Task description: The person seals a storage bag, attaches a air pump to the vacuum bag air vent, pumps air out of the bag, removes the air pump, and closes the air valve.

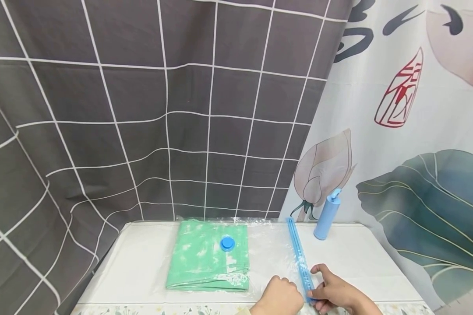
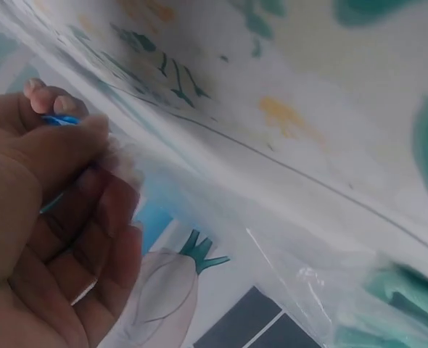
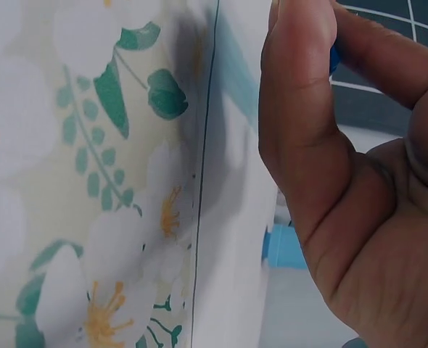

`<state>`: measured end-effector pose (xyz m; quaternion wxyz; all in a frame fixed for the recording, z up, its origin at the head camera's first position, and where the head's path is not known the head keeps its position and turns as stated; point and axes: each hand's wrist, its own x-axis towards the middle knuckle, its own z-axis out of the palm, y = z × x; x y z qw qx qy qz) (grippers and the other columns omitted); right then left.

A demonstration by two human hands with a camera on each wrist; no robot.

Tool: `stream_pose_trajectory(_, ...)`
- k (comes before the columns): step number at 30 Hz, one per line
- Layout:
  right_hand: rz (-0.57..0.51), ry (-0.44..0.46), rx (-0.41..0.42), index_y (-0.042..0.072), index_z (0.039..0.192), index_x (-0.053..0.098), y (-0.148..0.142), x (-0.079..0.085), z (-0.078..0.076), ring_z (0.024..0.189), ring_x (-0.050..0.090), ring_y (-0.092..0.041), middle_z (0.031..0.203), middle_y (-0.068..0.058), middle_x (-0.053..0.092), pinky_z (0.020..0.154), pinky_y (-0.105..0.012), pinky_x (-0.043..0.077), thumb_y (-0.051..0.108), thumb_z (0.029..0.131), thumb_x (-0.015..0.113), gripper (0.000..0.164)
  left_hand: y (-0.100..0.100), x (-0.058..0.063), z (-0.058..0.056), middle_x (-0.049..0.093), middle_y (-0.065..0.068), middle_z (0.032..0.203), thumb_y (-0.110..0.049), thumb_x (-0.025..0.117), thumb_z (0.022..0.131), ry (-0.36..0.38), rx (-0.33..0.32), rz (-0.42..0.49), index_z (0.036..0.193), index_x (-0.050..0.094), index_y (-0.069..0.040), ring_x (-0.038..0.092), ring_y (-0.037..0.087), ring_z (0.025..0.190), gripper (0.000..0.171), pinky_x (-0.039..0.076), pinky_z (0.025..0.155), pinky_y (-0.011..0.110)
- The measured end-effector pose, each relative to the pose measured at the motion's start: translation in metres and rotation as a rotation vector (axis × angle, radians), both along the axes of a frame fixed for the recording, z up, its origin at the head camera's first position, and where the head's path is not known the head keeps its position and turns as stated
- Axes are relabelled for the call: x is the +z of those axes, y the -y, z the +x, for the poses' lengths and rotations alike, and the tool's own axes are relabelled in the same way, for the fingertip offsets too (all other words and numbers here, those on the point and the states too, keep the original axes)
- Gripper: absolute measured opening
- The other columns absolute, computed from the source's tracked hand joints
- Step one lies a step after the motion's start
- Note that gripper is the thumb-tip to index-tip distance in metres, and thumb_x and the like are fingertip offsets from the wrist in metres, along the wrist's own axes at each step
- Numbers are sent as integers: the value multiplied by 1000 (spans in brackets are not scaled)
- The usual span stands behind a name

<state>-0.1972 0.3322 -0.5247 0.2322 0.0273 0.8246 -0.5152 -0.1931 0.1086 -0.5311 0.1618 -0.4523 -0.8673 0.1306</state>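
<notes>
A clear vacuum storage bag (image 1: 270, 249) lies flat with a folded green cloth (image 1: 209, 258) inside and a round blue valve (image 1: 227, 243) on top. Along the bag's right side runs a blue zip seal (image 1: 297, 249). My right hand (image 1: 335, 291) pinches the near end of this seal between thumb and fingers; in the right wrist view a bit of blue (image 3: 334, 61) shows between them. Just left of it, my left hand (image 1: 280, 297) has curled fingers, and in the left wrist view the left hand (image 2: 62, 210) pinches the clear plastic edge beside the seal.
Behind the seal, a blue hand pump (image 1: 327, 216) stands upright at the back right of the white table (image 1: 362, 262). A flowered cloth (image 1: 150, 309) covers the table's front edge. A dark checked curtain (image 1: 189, 96) and a painted white one (image 1: 358, 105) hang behind.
</notes>
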Motion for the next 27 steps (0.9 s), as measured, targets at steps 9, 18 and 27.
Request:
stream_pose_trajectory(9,-22,-18,-20,-5,134,33,0,2,1,61,70,-9,81,-8,71,58,-22,64,6,103,79,57,-3,-1,1,71,-18,68,-51,82,97,-72,-25,19,79,83,-41,55,1,59,21,40,52,19)
stream_pose_trajectory(18,-33,-18,-21,-3,130,34,0,-2,0,60,68,-8,76,-4,69,57,-21,63,7,104,78,53,-8,-3,1,71,-18,68,-53,79,101,-57,-49,3,79,83,-41,54,0,59,26,38,53,18)
stream_pose_trajectory(27,0,-33,-59,-3,127,34,5,2,-3,59,67,-7,73,-2,69,57,-22,64,5,103,79,51,-5,-4,-3,70,-20,63,-54,78,102,-81,-112,37,76,81,-42,50,-2,54,29,32,51,18)
